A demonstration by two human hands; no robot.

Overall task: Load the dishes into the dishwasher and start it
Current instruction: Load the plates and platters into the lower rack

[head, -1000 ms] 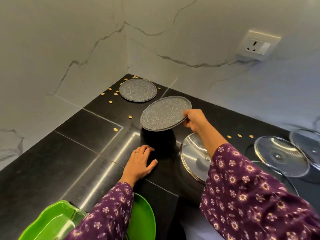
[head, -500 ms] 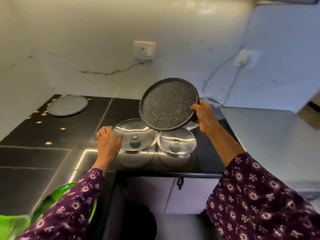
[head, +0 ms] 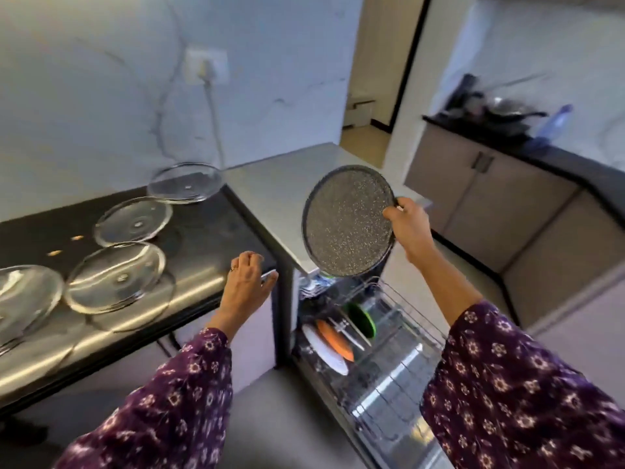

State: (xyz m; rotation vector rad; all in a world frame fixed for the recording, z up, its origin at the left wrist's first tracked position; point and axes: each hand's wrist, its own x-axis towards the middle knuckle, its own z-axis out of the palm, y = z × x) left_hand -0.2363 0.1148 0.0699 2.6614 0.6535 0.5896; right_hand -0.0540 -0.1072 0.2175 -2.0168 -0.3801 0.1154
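While the right hand [head: 407, 225] grips a speckled plate [head: 348, 221] by its rim above the dishwasher rack [head: 406, 309], the left hand [head: 248, 286] hangs loosely curled, empty, beside the bench [head: 209, 231] edge.

Four glass lids [head: 133, 223] on black counter [head: 209, 231]

We see a softly lit kitchen, brightest through the doorway [head: 372, 96] at upper centre. Glare streaks the black counter [head: 209, 231] at lower left and glints off the glass lids [head: 133, 220]. Motion blur smears most of the frame, worst on the pans [head: 500, 113] at upper right; the speckled plate [head: 348, 221] at centre looks sharpest. Walls [head: 84, 96] bow toward the edges.
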